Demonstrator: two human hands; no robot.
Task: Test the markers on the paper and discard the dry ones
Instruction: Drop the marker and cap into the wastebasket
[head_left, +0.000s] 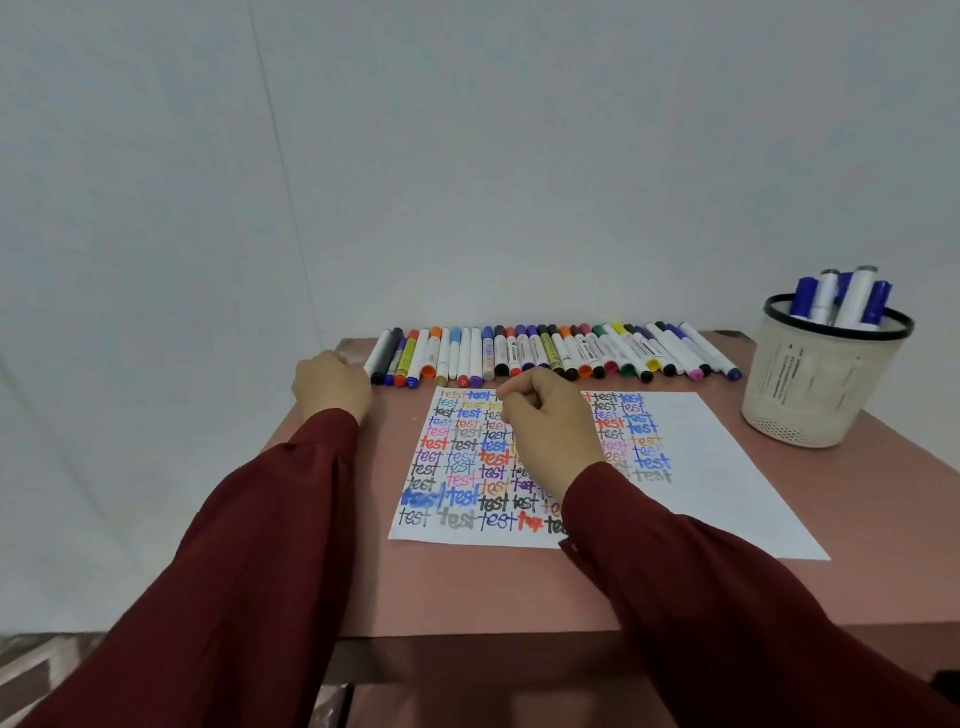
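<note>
A row of several capped markers (550, 353) in many colours lies along the far edge of the table. In front of it lies a white sheet of paper (727, 467), its left half filled with the word "test" in many colours. My right hand (550, 431) hovers over the upper middle of the paper just short of the marker row, fingers curled, thumb against forefinger, with no marker showing in it. My left hand (332, 387) rests as a loose fist on the table's far left corner, beside the left end of the row, holding nothing that I can see.
A cream mesh bin (815, 395) with a black rim stands at the far right of the brown table (467, 587) and holds several blue and white markers. A pale wall rises right behind the table. The table's left edge is close to my left hand.
</note>
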